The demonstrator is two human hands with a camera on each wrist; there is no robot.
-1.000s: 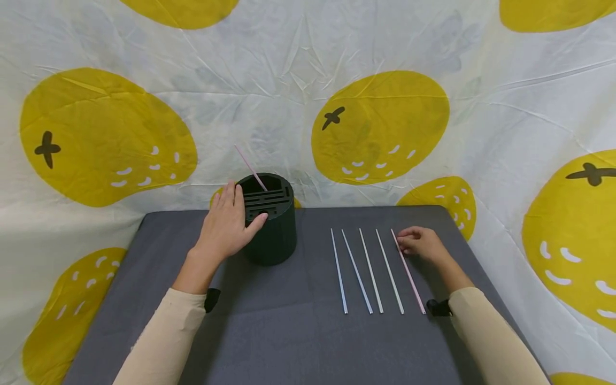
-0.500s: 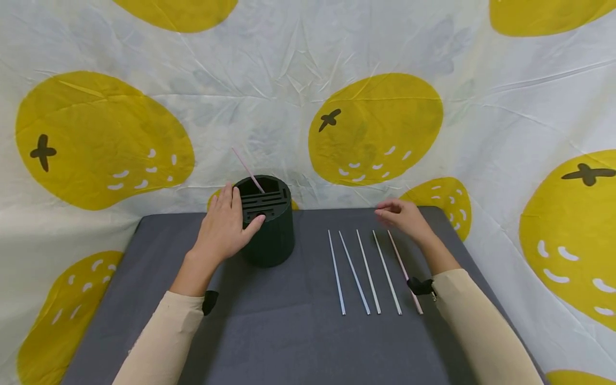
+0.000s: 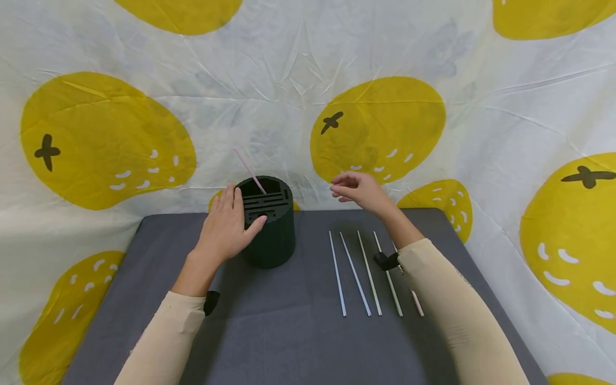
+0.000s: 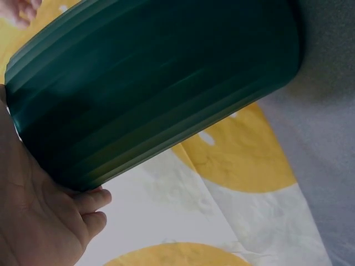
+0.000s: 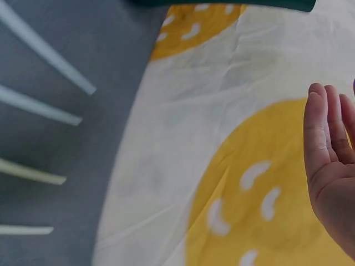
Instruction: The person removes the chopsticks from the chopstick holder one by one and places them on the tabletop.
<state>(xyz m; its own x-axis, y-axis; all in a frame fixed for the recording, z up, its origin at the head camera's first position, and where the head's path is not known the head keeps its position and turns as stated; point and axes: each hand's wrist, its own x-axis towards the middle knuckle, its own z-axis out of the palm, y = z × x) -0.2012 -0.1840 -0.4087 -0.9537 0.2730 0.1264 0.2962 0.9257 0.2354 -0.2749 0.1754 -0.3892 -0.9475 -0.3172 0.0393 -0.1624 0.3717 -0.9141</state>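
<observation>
My left hand (image 3: 223,230) lies on the left rim of a dark green cylindrical holder (image 3: 270,246), its fingers extended and the thumb over the slotted top. In the left wrist view the holder's ribbed wall (image 4: 155,88) fills much of the frame beside the palm. A thin pink stick (image 3: 249,171) leans out of the holder's open rear compartment. My right hand (image 3: 361,191) hovers over the table's far edge, right of the holder, with loosely bent fingers and nothing visible in them. Below it lie several thin pale sticks, among them a bluish one (image 3: 338,274) and a pink one (image 3: 417,303).
The grey cloth-covered table (image 3: 289,342) ends at a far edge just behind the holder. A white curtain (image 3: 269,59) with yellow fruit prints hangs behind it and on both sides. My right forearm (image 3: 462,315) hides part of the pink stick on the table.
My right hand has moved left and up, from beside the rightmost pink stick to above the far table edge nearer the holder. My left hand, the holder and the sticks stay put.
</observation>
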